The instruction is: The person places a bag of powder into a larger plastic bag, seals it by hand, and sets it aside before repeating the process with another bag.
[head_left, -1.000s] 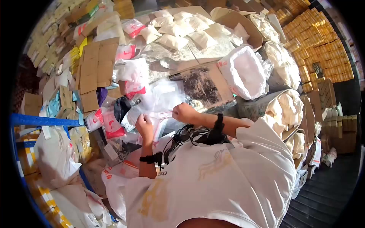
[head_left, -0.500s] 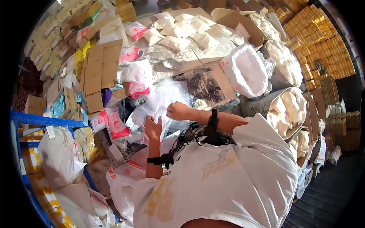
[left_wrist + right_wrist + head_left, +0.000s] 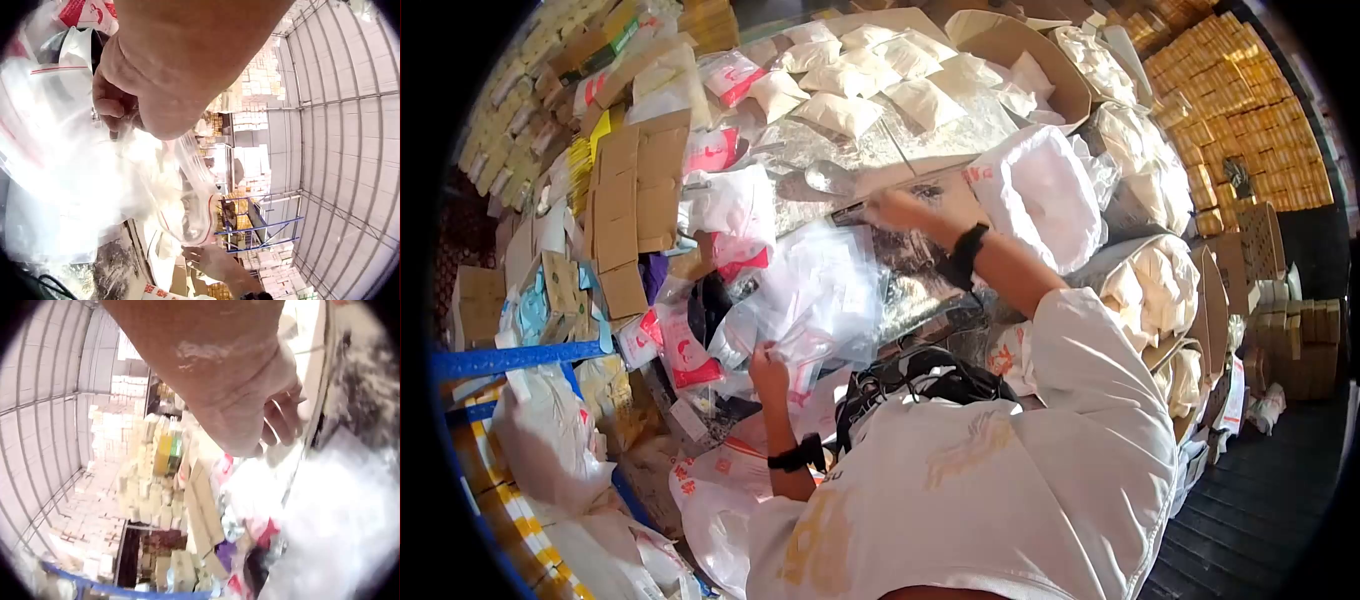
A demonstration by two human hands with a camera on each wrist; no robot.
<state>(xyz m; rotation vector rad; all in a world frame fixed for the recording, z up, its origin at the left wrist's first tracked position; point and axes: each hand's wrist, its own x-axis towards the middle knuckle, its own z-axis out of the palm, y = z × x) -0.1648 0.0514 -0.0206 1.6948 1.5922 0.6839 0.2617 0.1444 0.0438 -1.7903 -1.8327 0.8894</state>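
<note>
My left hand (image 3: 769, 376) pinches the edge of a clear zip bag (image 3: 194, 219) with a red line along its mouth. Beneath it lies a loose pile of clear zip bags (image 3: 825, 290). My right hand (image 3: 910, 215), blurred in the head view, is over the dusty cardboard-edged board. Its fingers (image 3: 289, 419) are loosely bent and nothing shows between them. A metal scoop (image 3: 830, 178) lies on the powdery tabletop beyond that hand.
Several filled pale bags (image 3: 840, 80) lie at the back of the table. A white-lined open sack (image 3: 1040, 190) stands on the right, beside sacks of pale packets (image 3: 1145, 290). Folded cardboard (image 3: 635, 190) and pink-and-white packets (image 3: 685, 345) crowd the left, near a blue rail (image 3: 520, 358).
My right hand has left the spot beside the left hand and moved forward and right, toward the scoop. The left hand has shifted slightly left and nearer my body, with the bag.
</note>
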